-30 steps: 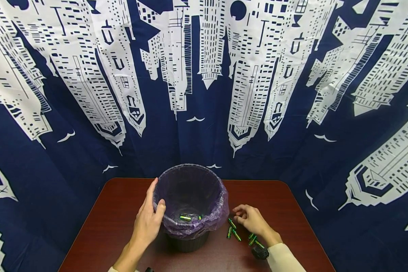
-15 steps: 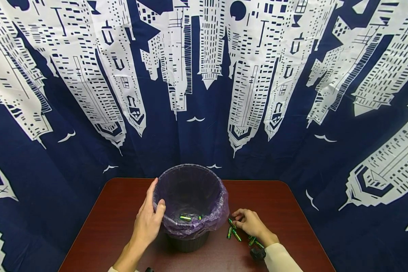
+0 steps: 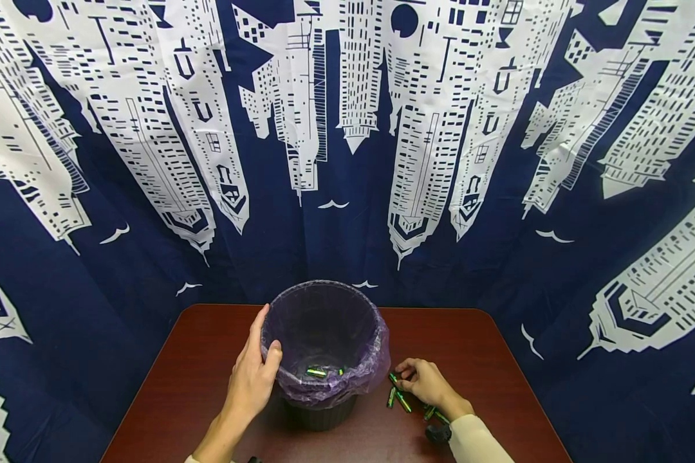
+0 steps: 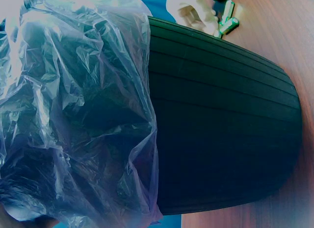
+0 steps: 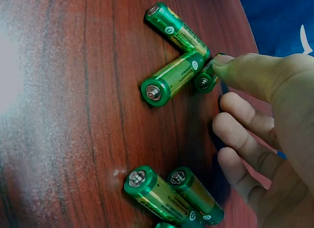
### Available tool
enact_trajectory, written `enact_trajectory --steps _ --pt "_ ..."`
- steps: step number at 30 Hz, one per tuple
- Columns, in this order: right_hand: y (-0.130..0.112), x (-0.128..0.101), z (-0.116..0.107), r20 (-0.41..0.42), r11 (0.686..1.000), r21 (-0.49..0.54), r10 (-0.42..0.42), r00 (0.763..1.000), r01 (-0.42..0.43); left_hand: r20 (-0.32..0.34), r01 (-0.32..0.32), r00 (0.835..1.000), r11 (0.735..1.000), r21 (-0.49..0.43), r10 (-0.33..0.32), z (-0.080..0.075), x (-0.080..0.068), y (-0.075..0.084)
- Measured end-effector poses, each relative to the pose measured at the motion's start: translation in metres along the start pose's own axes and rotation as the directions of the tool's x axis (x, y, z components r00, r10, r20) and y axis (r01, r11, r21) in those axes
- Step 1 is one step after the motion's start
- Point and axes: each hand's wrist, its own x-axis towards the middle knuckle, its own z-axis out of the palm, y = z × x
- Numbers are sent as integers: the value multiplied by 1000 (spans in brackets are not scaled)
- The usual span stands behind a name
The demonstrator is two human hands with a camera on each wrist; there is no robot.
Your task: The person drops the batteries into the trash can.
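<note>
My left hand [image 3: 251, 381] grips the left rim of a dark ribbed trash can [image 3: 320, 418], thumb over the edge. A translucent purple bag [image 3: 376, 363] lines it and folds down outside; the left wrist view shows this crinkled liner [image 4: 83, 90]. Green-and-gold batteries [image 3: 316, 372] lie at the bottom of the can. Right of it, my right hand [image 3: 431, 386] pinches a battery [image 5: 204, 83] at the table; the thumb covers part of it and the index finger is hidden in the right wrist view. Two more batteries [image 5: 171, 80] lie right beside it.
Another cluster of batteries [image 5: 162, 196] lies nearer the person, under the right wrist. A black wrist device [image 3: 438, 433] sits at the right cuff. Behind the reddish-brown table [image 3: 440, 328] hangs a navy curtain [image 3: 347, 238] with white buildings.
My right hand has come down slightly onto the batteries, and its thumb and finger have closed on one. The left hand and the trash can stay in place.
</note>
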Motion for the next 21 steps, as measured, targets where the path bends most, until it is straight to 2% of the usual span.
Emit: enact_trajectory --steps 21 --pt "6 2 1 -58 998 -61 -3 998 0 -4 -1 1000 1000 -11 1 0 -1 1"
